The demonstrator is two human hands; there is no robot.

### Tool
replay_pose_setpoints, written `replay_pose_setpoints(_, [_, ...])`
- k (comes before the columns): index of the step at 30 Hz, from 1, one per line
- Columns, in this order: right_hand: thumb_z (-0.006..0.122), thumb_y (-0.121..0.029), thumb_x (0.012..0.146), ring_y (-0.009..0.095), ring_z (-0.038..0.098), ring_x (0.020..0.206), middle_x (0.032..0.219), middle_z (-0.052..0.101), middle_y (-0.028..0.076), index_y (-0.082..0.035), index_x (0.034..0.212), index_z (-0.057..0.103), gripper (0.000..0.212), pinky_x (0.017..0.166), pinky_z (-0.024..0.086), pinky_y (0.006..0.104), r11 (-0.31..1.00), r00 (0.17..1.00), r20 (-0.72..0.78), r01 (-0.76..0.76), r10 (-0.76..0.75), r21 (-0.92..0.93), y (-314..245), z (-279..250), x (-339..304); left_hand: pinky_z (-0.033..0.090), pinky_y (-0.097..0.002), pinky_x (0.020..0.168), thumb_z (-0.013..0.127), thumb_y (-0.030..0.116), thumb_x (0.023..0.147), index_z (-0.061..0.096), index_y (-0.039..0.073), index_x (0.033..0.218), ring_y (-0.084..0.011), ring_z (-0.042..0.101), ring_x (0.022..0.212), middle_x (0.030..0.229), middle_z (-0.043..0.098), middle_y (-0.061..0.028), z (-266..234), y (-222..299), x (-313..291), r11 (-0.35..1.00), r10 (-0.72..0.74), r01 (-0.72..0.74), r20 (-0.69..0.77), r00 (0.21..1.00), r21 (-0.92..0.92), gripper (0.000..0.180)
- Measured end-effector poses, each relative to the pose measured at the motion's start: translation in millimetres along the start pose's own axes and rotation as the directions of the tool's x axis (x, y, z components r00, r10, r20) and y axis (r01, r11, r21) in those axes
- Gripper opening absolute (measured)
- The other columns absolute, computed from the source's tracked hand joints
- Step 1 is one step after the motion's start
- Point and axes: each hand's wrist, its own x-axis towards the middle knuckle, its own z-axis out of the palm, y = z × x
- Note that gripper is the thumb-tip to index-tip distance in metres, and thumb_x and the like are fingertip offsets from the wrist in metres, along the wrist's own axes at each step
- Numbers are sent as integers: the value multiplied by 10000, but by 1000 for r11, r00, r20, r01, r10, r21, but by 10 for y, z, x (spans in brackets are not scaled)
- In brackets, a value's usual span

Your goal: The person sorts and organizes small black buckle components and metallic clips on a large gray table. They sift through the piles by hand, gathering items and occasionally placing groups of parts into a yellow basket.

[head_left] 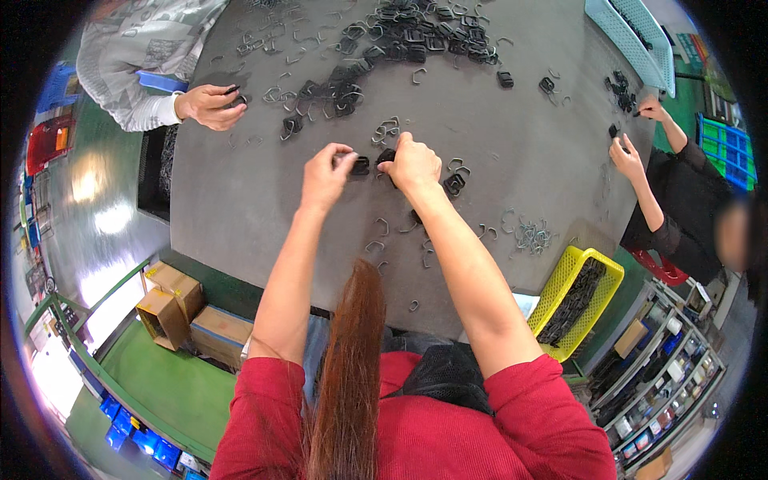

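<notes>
Over the middle of the grey table [232, 184], my left hand [324, 176] pinches the edge of a small black plastic buckle [361, 166]. Close beside it, my right hand [416, 166] has thumb and fingers closed on another black buckle [385, 158], which the fingers partly cover. Bent metal wire clips [386, 128] lie just beyond my hands. To the right of my right hand are a loose black buckle [454, 185] and a few more clips. Several wire clips [376, 244] are scattered between my forearms, with a small heap of clips [533, 237] farther right.
A large pile of black buckles [408, 36] spreads across the far table. Co-workers' hands [212, 107] [630, 158] handle small black parts at left and right. A yellow basket [604, 308] of black parts stands near right; a light blue basket [660, 60] is far right. Cardboard boxes [172, 292] sit lower left.
</notes>
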Motion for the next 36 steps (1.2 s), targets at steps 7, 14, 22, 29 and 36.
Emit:
replay_pose_setpoints(7, [802, -291, 627, 287, 638, 931, 980, 663, 111, -86, 958, 621, 429, 802, 505, 382, 999, 998, 45, -42, 41, 5, 45, -37, -15, 466, -378, 664, 729, 222, 725, 563, 47, 874, -244, 606, 751, 825, 602, -90, 272, 32, -106, 936, 100, -108, 40, 994, 335, 283])
replay_pose_setpoints(14, [813, -218, 595, 125, 552, 568, 686, 612, 40, -84, 808, 586, 338, 532, 442, 306, 830, 970, 207, -12, -126, 558, 703, 47, -37, 443, -205, 503, 630, 193, 849, 593, 100, 933, -79, 577, 664, 823, 620, -17, -158, 233, -279, 538, -29, 391, 447, 894, -747, 131])
replay_pose_setpoints(22, [719, -123, 735, 28, 443, 552, 661, 518, -52, -122, 810, 515, 217, 421, 289, 203, 499, 969, 244, -191, -43, 845, 1730, -542, -1047, 487, -320, 615, 673, 315, 793, 608, 84, 919, -203, 639, 681, 744, 656, -90, 488, 314, -253, 998, 45, -39, 140, 989, -42, 270])
replay_pose_setpoints(29, [719, -16, 708, 66, 544, 674, 752, 580, -27, -114, 804, 537, 228, 593, 413, 204, 159, 980, 3, -36, 201, 987, 3047, -802, -2262, 479, -409, 743, 665, 400, 768, 578, 79, 1013, -326, 621, 872, 875, 651, -172, 1045, 514, -385, 856, 106, -159, 134, 985, 492, 414])
replay_pose_setpoints(36, [742, -42, 703, 24, 446, 601, 672, 516, -70, -97, 770, 538, 222, 551, 344, 182, 295, 772, -186, -2, 608, 955, 4020, -643, -3126, 473, -349, 720, 624, 321, 803, 614, 33, 967, -231, 627, 799, 853, 658, -123, 1774, 950, -786, 975, 146, -199, 377, 914, 103, 331])
